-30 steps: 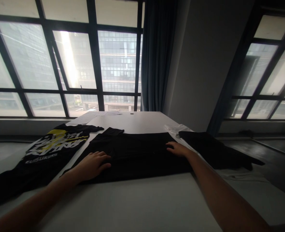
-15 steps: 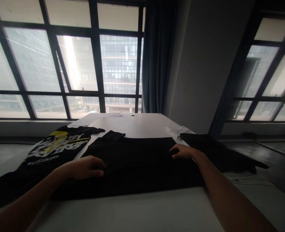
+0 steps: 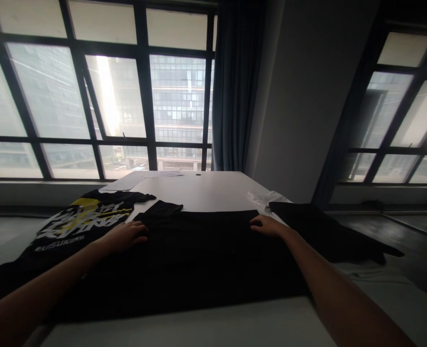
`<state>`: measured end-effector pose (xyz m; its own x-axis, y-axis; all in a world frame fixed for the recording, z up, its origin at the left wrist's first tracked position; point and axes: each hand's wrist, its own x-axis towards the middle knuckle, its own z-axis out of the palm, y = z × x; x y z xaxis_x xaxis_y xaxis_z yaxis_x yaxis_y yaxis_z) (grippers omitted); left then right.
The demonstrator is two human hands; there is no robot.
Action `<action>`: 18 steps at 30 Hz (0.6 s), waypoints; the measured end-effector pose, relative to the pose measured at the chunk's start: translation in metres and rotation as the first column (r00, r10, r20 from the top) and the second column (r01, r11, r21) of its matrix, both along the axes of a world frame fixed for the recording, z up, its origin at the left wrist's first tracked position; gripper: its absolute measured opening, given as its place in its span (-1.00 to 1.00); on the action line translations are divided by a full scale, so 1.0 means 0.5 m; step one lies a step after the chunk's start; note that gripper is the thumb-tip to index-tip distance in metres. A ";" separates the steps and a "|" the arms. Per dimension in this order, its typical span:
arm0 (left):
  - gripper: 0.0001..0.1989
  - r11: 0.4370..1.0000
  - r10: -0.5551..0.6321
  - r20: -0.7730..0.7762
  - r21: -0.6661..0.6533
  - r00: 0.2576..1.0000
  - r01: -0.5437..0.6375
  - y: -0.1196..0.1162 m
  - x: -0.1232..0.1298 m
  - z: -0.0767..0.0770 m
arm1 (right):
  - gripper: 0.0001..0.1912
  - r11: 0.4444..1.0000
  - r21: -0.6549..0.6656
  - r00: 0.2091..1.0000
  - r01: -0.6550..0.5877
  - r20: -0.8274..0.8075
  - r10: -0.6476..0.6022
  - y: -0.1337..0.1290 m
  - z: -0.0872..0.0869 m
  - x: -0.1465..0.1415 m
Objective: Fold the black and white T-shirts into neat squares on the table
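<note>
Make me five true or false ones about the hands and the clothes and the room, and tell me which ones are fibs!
1. The right hand is near the far right corner of the black garment. True.
2. The shirt on the left is plain. False: it has a white and yellow print.
3. A blue curtain hangs beside a window. True.
4. The left hand points at the ceiling. False: it is low, by the black garment's left side.
5. White sheets lie toward the table's far end. True.
</note>
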<state>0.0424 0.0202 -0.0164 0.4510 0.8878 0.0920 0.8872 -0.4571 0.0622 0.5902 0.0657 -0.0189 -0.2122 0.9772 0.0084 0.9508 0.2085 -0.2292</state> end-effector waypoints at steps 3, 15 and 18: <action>-0.54 1.000 -0.020 -0.012 0.021 1.000 0.021 0.052 0.013 0.035 | -0.66 0.998 0.029 0.997 0.055 0.043 -0.056 0.029 0.014 -0.013; -0.50 0.920 0.391 0.174 -0.072 0.904 -0.385 0.309 0.047 0.026 | -0.45 0.951 0.208 0.971 0.231 0.014 -0.239 0.099 -0.067 0.006; -0.61 0.921 0.389 0.245 -0.109 0.888 -0.373 0.341 0.054 0.022 | -0.43 0.932 0.237 0.956 0.273 0.042 -0.290 0.091 -0.051 -0.007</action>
